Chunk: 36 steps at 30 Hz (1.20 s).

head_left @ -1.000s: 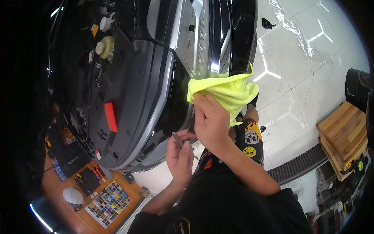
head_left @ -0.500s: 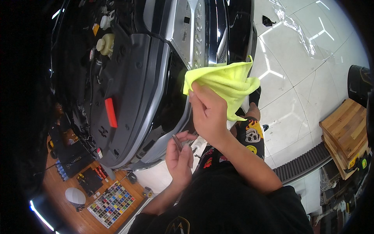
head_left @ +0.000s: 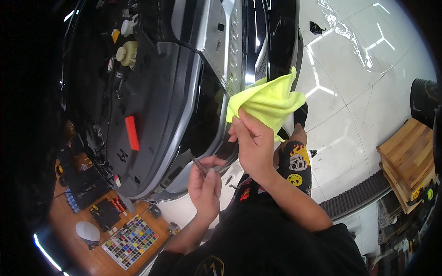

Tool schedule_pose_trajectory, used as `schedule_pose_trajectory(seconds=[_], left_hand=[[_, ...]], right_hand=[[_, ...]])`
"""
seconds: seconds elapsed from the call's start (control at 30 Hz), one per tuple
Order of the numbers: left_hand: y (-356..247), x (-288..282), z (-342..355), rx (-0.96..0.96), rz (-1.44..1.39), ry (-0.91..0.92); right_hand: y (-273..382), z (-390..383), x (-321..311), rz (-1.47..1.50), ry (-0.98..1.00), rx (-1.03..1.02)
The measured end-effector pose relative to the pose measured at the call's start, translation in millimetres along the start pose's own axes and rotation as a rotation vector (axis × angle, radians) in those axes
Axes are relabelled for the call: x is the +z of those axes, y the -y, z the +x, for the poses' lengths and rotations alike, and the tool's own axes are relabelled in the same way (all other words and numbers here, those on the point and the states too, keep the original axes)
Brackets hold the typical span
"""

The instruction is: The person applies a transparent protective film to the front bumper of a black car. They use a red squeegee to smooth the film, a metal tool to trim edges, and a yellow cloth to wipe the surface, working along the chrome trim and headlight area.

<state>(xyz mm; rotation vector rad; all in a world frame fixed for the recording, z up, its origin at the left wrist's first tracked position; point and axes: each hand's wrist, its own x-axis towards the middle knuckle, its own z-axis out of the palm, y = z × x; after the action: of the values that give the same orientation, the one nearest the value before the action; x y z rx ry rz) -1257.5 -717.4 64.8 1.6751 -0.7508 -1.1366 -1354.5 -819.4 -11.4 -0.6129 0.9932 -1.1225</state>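
My right hand point(head_left: 256, 152) pinches a bright yellow-green microfiber cloth point(head_left: 269, 101) between thumb and fingers. The cloth hangs loosely in folds beside the front of a dark car, just below its headlight point(head_left: 221, 50). Closer to my body, my left hand point(head_left: 204, 189) is closed on a thin, dark, slim tool point(head_left: 200, 166), whose exact kind I cannot make out. Its palm is turned partly up, near the glossy black front panel point(head_left: 200, 124). A red block-shaped piece point(head_left: 132, 132) rests on the black plastic cover of the car's front.
The engine bay shows a cream reservoir point(head_left: 126, 54). Clear plastic film point(head_left: 350, 39) lies on the white tiled floor. Stacked wooden boards point(head_left: 407, 152) stand at right. Lower left, a wooden surface point(head_left: 154, 241) holds tools and a color swatch board point(head_left: 131, 241).
My right hand has moved slightly down and right with the cloth, its edge shifting off the panel side. The left hand has moved a little left with the slim tool.
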Motion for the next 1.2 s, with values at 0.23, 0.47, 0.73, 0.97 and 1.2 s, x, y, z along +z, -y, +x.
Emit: schedule_pose_trajectory(seconds=[0.23, 0.47, 0.73, 0.97, 1.2], left_hand=[[1.4, -0.2, 8.7, 0.008, 0.014, -0.013], [-1.3, 7.7, 12.8, 0.029, 0.04, -0.009], [-0.1, 14.0, 17.1, -0.014, 0.025, -0.032], [-10.9, 28.7, 24.5, -0.039, 0.018, -0.024], [-11.5, 36.7, 22.8, -0.044, 0.019, -0.048]], right_hand=[[-3.1, 18.1, -1.9, -0.057, 0.038, -0.153], [-1.6, 28.6, -2.1, -0.159, 0.108, -0.344], [13.8, 45.4, 6.3, -0.294, 0.115, -0.355], [3.2, 25.3, 0.1, -0.283, 0.067, -0.224], [6.4, 20.5, -19.5, -0.129, 0.137, -0.116]])
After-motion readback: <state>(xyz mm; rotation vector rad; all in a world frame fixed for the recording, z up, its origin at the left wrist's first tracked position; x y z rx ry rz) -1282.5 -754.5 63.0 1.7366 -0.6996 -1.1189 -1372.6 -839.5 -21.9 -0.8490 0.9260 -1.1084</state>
